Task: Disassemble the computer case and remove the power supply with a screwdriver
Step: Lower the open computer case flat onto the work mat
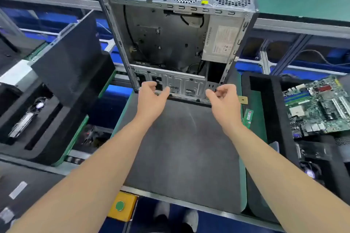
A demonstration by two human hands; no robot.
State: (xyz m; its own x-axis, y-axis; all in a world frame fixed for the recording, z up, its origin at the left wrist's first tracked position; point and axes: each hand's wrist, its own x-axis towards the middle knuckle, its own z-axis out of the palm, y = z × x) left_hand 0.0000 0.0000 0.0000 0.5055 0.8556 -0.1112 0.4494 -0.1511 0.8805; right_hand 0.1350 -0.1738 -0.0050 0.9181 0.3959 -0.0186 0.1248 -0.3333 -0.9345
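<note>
The open computer case [166, 43] lies on a dark mat [180, 147], its rear panel with fan grilles facing away from me. The grey power supply [219, 43] sits inside at the far right corner. Loose black cables lie on the case floor. My left hand [151, 92] and my right hand [221, 96] hover at the case's near metal edge. The fingers of both are loosely curled, and nothing is visibly held in either. No screwdriver is in view.
A black side panel [66, 62] leans over foam trays on the left. A motherboard [318, 106] lies in a foam tray on the right, with a green memory stick [248, 117] beside the mat. A yellow box with a green button [123, 206] sits at the bench's front edge.
</note>
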